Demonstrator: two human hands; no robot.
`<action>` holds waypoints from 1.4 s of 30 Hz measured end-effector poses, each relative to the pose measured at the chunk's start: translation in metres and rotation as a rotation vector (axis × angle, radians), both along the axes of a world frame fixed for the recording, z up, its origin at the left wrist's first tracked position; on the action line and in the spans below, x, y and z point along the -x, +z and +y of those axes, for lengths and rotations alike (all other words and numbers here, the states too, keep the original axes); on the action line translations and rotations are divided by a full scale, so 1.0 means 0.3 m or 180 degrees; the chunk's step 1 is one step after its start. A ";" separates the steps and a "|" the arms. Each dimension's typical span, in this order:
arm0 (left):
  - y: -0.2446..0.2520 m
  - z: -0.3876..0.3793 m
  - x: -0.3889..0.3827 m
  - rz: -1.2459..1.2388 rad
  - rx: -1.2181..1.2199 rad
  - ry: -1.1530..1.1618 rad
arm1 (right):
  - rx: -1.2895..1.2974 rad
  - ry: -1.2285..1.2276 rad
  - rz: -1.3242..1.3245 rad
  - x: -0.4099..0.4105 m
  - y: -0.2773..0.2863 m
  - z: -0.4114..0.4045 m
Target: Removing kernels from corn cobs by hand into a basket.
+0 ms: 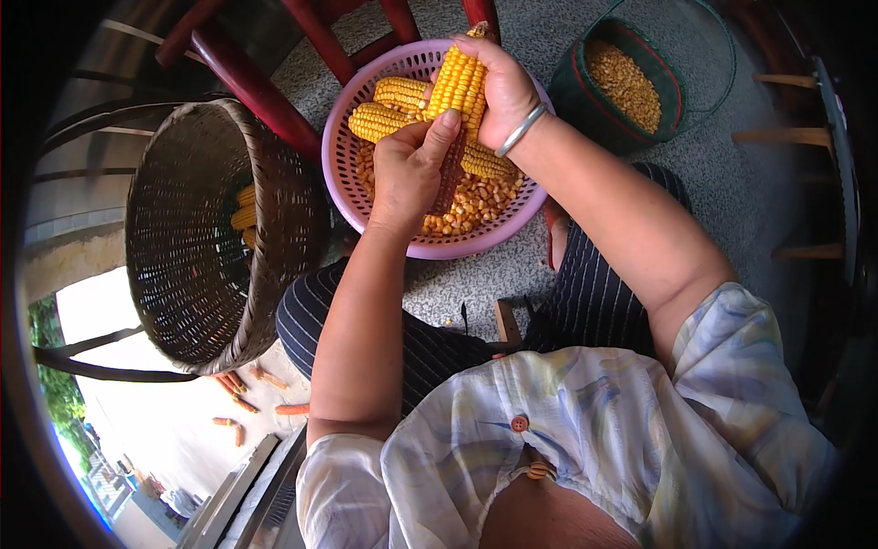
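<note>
My right hand [507, 86] grips an ear of yellow corn [456, 79] over a pink plastic basket [334, 154]. The fingers of my left hand [410, 175] close around a reddish bare corn cob [451, 175], its thumb pressed on the ear's lower end. I cannot tell whether this cob is separate from the ear or a stripped part of it. Under my hands, the basket holds loose corn kernels [473, 206] and several more ears, among them one ear [376, 122] at the left and another ear [485, 161] beneath my right wrist.
A deep woven basket [185, 226] with ears of corn [243, 216] stands at the left. At the upper right is a green bag [573, 103] with kernels [624, 79]. A red wooden chair [254, 82] rises behind the pink basket. Bare cobs [236, 394] lie on the floor at lower left.
</note>
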State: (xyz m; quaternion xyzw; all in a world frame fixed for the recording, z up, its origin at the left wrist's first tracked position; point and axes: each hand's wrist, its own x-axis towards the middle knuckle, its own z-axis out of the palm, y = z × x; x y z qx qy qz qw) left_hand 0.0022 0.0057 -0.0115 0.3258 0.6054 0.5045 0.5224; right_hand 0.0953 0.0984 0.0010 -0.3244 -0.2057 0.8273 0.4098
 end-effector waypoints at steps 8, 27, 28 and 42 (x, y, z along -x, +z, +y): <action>0.054 -0.019 -0.001 -0.0590 0.0105 -0.0017 | -0.0351 0.0394 0.0280 -0.021 -0.022 0.023; 0.039 -0.026 -0.014 -0.0758 -0.0110 -0.0336 | -0.0229 0.0666 0.0535 -0.037 -0.020 0.031; 0.046 -0.027 -0.018 -0.0877 -0.0094 -0.0260 | -0.0227 0.0668 0.0537 -0.034 -0.019 0.030; 0.050 -0.021 0.009 -0.0255 0.0168 0.0243 | -0.0304 0.0487 0.0135 -0.009 -0.031 0.030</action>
